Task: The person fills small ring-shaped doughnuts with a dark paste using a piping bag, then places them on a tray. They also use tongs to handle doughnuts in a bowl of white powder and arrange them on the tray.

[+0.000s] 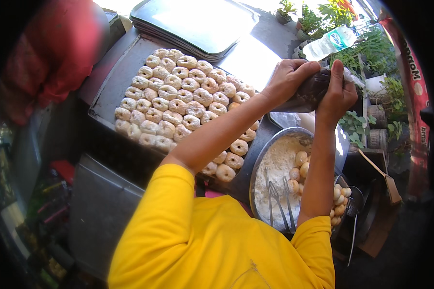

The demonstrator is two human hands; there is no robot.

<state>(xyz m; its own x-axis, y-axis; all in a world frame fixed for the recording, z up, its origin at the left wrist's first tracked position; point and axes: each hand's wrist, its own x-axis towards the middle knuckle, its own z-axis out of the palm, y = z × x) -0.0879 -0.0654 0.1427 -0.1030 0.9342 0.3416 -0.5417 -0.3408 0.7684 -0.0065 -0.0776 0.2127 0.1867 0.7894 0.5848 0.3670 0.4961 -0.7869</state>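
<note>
Up at the right of the head view, my left hand (289, 79) and my right hand (337, 96) both grip a plastic bag with dark brown contents (312, 90), its pale crumpled end showing beside my right fingers. Below and left of the bag, a large metal tray (103, 107) holds rows of sugar-dusted ring doughnuts (193, 108). Under my right forearm is a steel bowl (253, 188) of white powder with round dough balls (301, 164) and metal tongs (275, 195) in it.
Stacked trays (193, 21) stand at the back. A water bottle (330, 43), potted plants (376, 86) and a red banner (414, 120) are at the right. More balls (340, 207) and a wooden spatula (390, 185) lie beyond the bowl. A red cloth (58, 53) is at upper left.
</note>
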